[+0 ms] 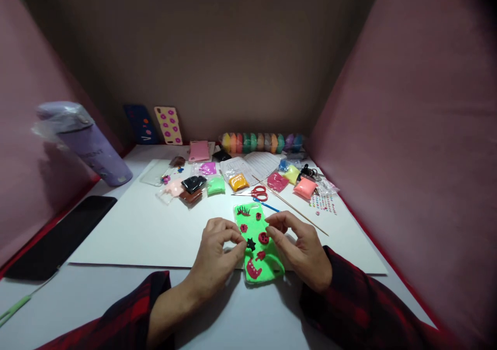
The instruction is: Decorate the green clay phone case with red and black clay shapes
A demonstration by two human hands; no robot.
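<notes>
A bright green clay-covered phone case (258, 249) lies on a white sheet (147, 231) in front of me, dotted with small red and black clay shapes. My left hand (217, 251) rests at its left edge, thumb and fingers curled into a pinch close to a black star shape (250, 244). My right hand (298, 246) sits at the case's right edge, fingers bent and pinched together near a red round piece (263, 237). Whether either pinch holds a bit of clay is too small to see.
Bags of coloured clay (238, 182), red scissors (258, 193), a wooden stick (291, 205) and a blue tool lie behind the case. A row of clay tubs (262, 143) and two decorated cases stand at the back. A purple bottle (89, 143) and dark phone (62, 236) are at left.
</notes>
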